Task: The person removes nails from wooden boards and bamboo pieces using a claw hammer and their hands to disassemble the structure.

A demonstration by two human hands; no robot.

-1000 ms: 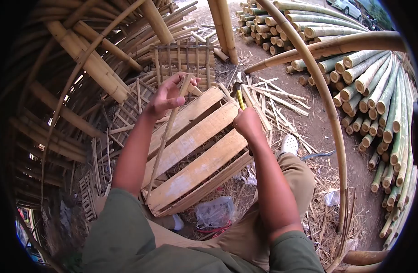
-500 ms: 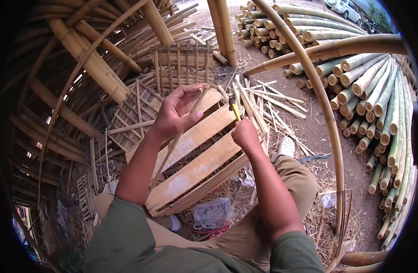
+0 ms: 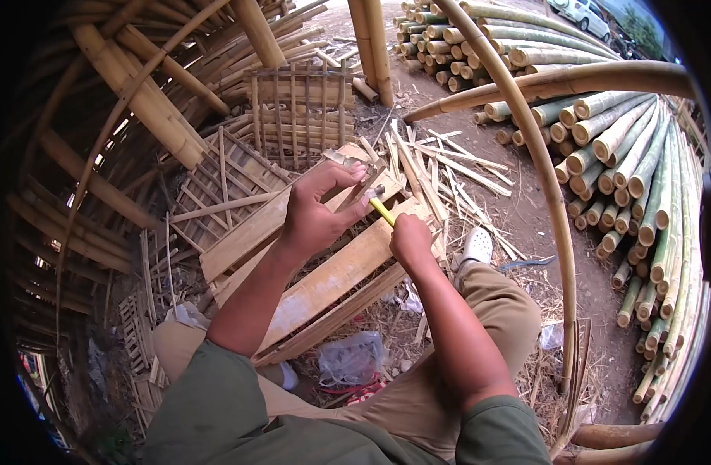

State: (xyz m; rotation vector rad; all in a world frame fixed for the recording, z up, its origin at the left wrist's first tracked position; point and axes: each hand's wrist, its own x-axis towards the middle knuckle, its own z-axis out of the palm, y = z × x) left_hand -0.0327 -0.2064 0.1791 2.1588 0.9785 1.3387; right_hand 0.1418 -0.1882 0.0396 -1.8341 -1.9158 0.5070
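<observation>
My right hand (image 3: 413, 242) is closed around the yellow handle of a hammer (image 3: 382, 211), whose dark head points up and left beside my left hand. My left hand (image 3: 318, 211) has its thumb and fingers bent round a thin bamboo strip (image 3: 363, 186), partly hidden by the hand, over the far part of the wooden slats. Under both hands lies a slatted wooden piece (image 3: 324, 287) of pale boards with gaps between them, set at a slant in front of my knees.
Cut bamboo poles (image 3: 626, 167) are stacked at the right behind a curved bamboo pole (image 3: 543, 167). Loose split strips (image 3: 468, 167) lie beyond the slats. Bamboo lattice panels (image 3: 301, 108) stand at the back left. A plastic bag (image 3: 351, 359) lies near my legs.
My left hand has moved right and closer to the hammer, bringing the strip with it. The hammer has tilted left and its head now sits near my left fingertips.
</observation>
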